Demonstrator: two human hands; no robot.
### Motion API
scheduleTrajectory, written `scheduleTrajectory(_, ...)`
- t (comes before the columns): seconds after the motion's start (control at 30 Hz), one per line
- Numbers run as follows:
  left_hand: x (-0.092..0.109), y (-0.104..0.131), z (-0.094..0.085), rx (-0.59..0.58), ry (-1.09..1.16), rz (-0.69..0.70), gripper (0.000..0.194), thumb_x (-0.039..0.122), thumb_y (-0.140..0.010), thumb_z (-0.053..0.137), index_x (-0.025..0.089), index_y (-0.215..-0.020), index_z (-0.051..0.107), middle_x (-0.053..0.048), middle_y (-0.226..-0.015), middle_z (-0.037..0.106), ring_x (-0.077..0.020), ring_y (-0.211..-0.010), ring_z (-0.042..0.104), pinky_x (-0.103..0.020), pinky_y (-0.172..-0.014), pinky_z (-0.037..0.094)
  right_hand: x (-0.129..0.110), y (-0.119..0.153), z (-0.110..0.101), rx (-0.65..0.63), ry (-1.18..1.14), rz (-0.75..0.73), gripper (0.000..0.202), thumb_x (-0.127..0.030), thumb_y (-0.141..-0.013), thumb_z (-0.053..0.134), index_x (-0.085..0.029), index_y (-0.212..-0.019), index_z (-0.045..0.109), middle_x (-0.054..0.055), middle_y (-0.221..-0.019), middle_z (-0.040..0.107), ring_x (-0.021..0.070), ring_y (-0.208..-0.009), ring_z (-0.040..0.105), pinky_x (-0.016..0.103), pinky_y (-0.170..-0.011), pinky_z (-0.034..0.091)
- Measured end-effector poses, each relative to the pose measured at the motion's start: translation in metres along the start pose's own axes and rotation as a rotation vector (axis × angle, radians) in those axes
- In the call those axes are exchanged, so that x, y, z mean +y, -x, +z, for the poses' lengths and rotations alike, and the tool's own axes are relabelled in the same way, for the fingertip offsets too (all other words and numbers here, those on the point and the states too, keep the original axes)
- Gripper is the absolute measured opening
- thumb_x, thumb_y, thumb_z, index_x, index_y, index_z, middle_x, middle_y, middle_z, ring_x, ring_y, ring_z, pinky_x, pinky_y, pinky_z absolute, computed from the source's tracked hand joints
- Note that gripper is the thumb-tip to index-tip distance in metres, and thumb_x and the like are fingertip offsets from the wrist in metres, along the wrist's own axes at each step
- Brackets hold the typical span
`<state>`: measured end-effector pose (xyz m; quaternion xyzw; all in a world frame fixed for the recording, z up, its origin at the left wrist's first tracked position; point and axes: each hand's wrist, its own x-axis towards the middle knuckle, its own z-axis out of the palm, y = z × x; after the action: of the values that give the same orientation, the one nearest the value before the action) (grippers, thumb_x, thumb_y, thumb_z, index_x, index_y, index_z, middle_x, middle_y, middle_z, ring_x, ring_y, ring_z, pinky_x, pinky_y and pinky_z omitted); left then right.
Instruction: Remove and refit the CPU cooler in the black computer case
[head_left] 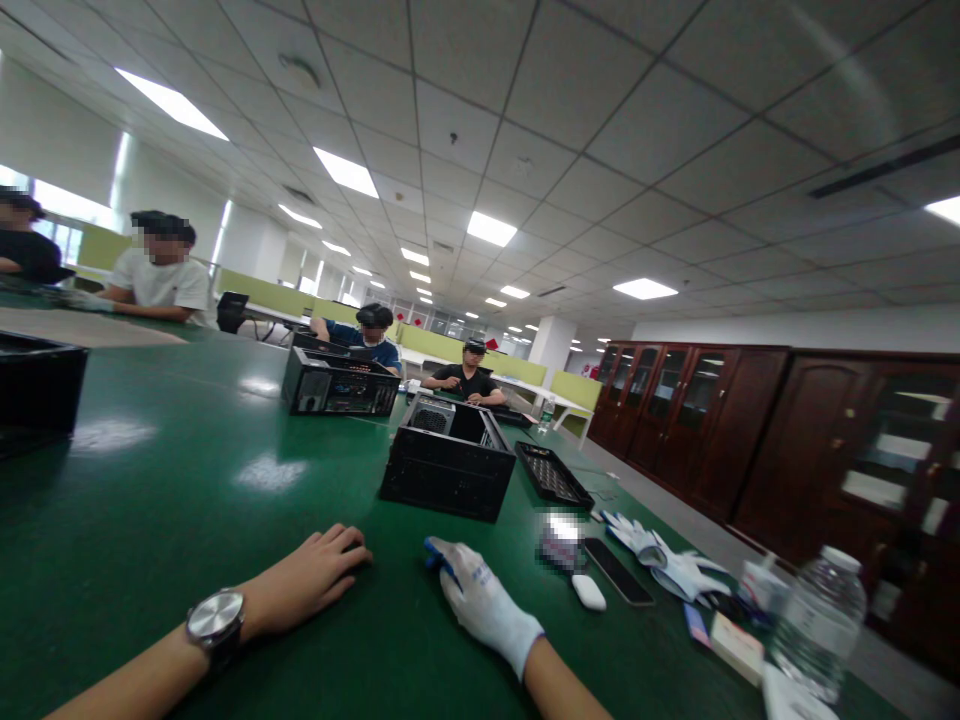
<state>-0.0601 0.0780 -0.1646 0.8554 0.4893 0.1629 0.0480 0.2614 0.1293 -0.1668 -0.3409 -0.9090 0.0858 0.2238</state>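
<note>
My left hand (311, 580), bare, lies palm down on the green counter (247, 530) with its fingers loosely spread, the palm hidden from me; a watch (216, 622) sits on the wrist. My right hand (480, 598) wears a white glove with blue fingertips, the fingers bent together; their undersides are turned away, so I cannot tell whether it is closed on anything. The black computer case (448, 475) stands just beyond both hands, its inside mostly hidden by the near wall. To its right lies a black tray-like part (555, 477), its contents too small for me to read. Near right, a blurred-out patch hides an object beside the phone (619, 572). At far left, another black case (37, 392) is cut off by the view's edge, and a co-worker (364, 335) is partly hidden behind a third case (341, 383).
</note>
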Motion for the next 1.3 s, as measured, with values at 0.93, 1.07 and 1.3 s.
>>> scheduleTrajectory(0.93,-0.004,0.0,0.005,0.041,0.019,0.022,0.035,0.025,-0.102,0.049,0.033,-0.133,0.065,-0.009,-0.14,0.06,-0.0321,-0.125,0.058,-0.052,-0.108,0.048,-0.009,-0.002,-0.002,-0.066,0.033,0.079,0.052,-0.027,-0.102,0.051,-0.027,-0.154,0.053,0.011,-0.147,0.06,0.0267,-0.137,0.056,0.043,-0.122,0.039)
scheduleTrajectory(1.07,-0.001,0.0,0.002,0.028,0.008,0.012,0.036,0.025,-0.103,0.048,0.032,-0.134,0.065,-0.01,-0.141,0.06,-0.0319,-0.125,0.058,-0.053,-0.108,0.047,-0.009,-0.001,-0.002,-0.063,0.013,0.052,0.048,-0.026,-0.102,0.05,-0.026,-0.15,0.056,0.01,-0.146,0.061,0.0259,-0.136,0.056,0.042,-0.121,0.041)
scheduleTrajectory(1.3,-0.002,0.0,0.002,0.017,0.015,0.014,0.036,0.025,-0.103,0.049,0.033,-0.135,0.064,-0.01,-0.142,0.059,-0.0332,-0.127,0.057,-0.055,-0.108,0.047,-0.011,0.0,-0.004,-0.074,0.017,0.055,0.049,-0.027,-0.102,0.05,-0.027,-0.151,0.054,0.01,-0.147,0.06,0.0266,-0.137,0.055,0.044,-0.12,0.042)
